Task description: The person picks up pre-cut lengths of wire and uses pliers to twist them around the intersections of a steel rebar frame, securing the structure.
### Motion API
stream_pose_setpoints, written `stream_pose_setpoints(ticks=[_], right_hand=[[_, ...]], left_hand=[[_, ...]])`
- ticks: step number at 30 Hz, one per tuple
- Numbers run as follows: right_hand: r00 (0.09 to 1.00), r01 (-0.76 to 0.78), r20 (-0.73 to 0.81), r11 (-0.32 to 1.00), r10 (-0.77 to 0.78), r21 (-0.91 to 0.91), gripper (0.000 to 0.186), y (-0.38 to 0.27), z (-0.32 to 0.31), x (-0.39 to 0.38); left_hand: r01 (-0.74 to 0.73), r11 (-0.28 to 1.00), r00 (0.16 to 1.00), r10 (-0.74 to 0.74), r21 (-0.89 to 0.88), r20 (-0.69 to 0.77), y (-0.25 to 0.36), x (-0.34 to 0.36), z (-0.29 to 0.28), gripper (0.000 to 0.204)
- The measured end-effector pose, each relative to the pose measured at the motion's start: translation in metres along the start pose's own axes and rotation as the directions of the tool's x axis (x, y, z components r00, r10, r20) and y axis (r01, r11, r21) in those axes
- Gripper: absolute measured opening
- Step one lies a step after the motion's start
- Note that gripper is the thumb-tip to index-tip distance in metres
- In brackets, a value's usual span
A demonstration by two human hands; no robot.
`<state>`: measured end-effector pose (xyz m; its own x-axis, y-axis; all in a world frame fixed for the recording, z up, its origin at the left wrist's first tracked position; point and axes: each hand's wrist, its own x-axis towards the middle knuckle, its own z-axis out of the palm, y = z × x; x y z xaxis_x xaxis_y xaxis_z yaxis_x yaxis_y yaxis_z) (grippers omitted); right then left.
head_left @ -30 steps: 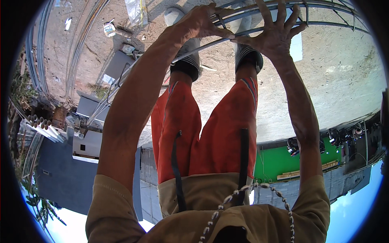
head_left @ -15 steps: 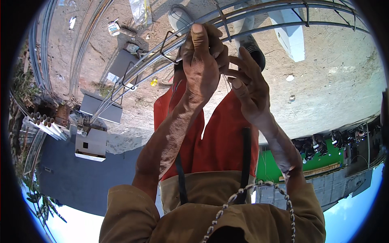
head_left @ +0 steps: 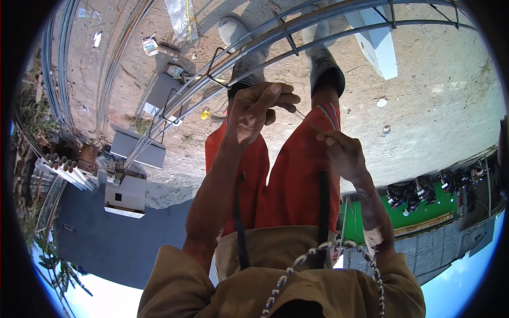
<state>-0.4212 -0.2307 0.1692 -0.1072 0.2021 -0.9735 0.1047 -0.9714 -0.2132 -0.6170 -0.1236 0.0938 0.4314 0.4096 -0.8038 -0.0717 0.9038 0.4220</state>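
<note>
A thin wire (head_left: 307, 121) runs slantwise between my two hands, in front of my red trousers. My left hand (head_left: 257, 108) is closed in a pinch around its upper end, fingers pointing right. Lower and farther right, my right hand (head_left: 343, 155) pinches the other end between thumb and fingers. Beyond both hands, a rebar cage (head_left: 248, 51) of long steel bars crosses the view, rising from left to right. Square stirrups, one a bent steel stirrup (head_left: 286, 34), sit around its bars. Neither hand touches the cage.
My boots (head_left: 323, 66) stand on sandy ground, just under the cage. Loose rebar bundles (head_left: 114, 58) lie at the left. A white panel (head_left: 375, 50) lies at the upper right, a clear plastic bag (head_left: 181, 20) at the upper left. Grey boards (head_left: 139, 149) rest under the cage's left end.
Both hands have come away from the rebar cage, down toward me. My right hand has closed from spread fingers to a pinch, and the wire now stretches between the hands.
</note>
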Motion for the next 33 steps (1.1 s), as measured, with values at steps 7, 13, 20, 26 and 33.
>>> stream_pose_setpoints(ticks=[7,13,20,26,33], right_hand=[[0.998,0.056,0.021,0.691,-0.059,-0.721,0.015,0.048,0.003,0.008],[0.933,0.210,-0.201,0.907,-0.297,-0.365,0.021,0.042,-0.003,0.012],[0.962,0.181,-0.143,0.934,-0.233,-0.307,0.021,0.060,-0.027,0.019],[0.958,0.283,0.007,0.937,-0.288,-0.205,0.020,0.025,-0.046,0.013],[0.673,0.706,0.187,0.546,-0.716,-0.450,0.030,-0.027,-0.056,0.012]], left_hand=[[0.233,0.960,0.972,-0.237,0.156,0.002,-0.001,-0.009,0.022,0.022],[0.129,0.987,0.988,-0.120,0.093,-0.099,0.005,-0.002,0.037,0.015],[-0.604,0.251,0.787,0.040,0.756,0.616,0.017,0.000,0.001,0.039],[-0.612,0.440,0.677,-0.137,0.657,0.723,0.036,0.000,-0.007,0.026],[0.160,0.781,0.591,-0.566,0.604,0.575,0.056,0.015,-0.013,0.018]])
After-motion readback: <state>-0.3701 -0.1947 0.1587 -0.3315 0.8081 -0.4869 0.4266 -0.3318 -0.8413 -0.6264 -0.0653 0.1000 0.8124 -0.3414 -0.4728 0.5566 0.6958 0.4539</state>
